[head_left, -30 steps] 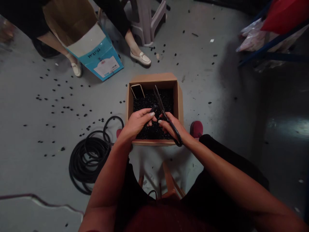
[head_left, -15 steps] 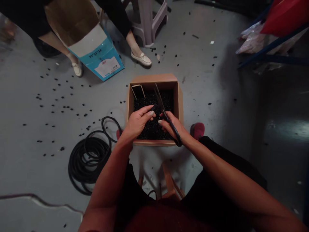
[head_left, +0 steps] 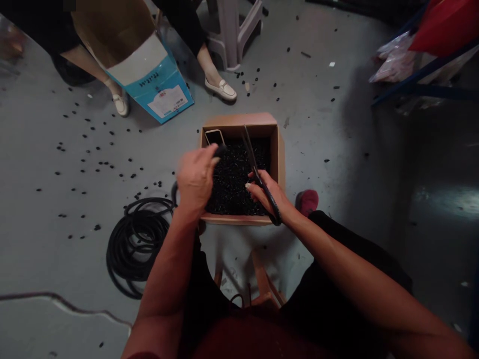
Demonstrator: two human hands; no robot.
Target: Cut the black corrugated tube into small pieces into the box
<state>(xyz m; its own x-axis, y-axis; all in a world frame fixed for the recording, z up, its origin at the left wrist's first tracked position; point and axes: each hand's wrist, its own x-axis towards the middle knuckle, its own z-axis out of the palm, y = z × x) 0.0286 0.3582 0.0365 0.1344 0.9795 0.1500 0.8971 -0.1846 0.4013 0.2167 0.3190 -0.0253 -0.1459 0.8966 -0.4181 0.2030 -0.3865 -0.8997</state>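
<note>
My left hand [head_left: 196, 177], blurred by motion, is over the left rim of a cardboard box [head_left: 281, 159]. Its fingers are closed round a black rubber hose [head_left: 220, 151], whose end sticks out past the fingertips. More of this hose bends down behind the hand towards a loose coil [head_left: 118, 254] on the floor. Over the right side of the box, my right hand [head_left: 267, 192] grips scissors [head_left: 250, 154], blades pointing away from me. Many small black pieces [head_left: 239, 184] fill the box bottom. A phone-like dark rectangle with a pale edge [head_left: 214, 136] leans in the far left corner.
A blue and white carton [head_left: 157, 89] stands tilted between another person's legs, near their white shoe [head_left: 221, 90]. Behind is a plastic stool [head_left: 230, 40]. Small black bits [head_left: 97, 228] litter the floor. A blue metal frame [head_left: 407, 80] holds bags at right.
My left hand has moved left and away from the scissors, taking the hose end with it. The hose loop by the box has shifted. My right hand has stayed nearly still.
</note>
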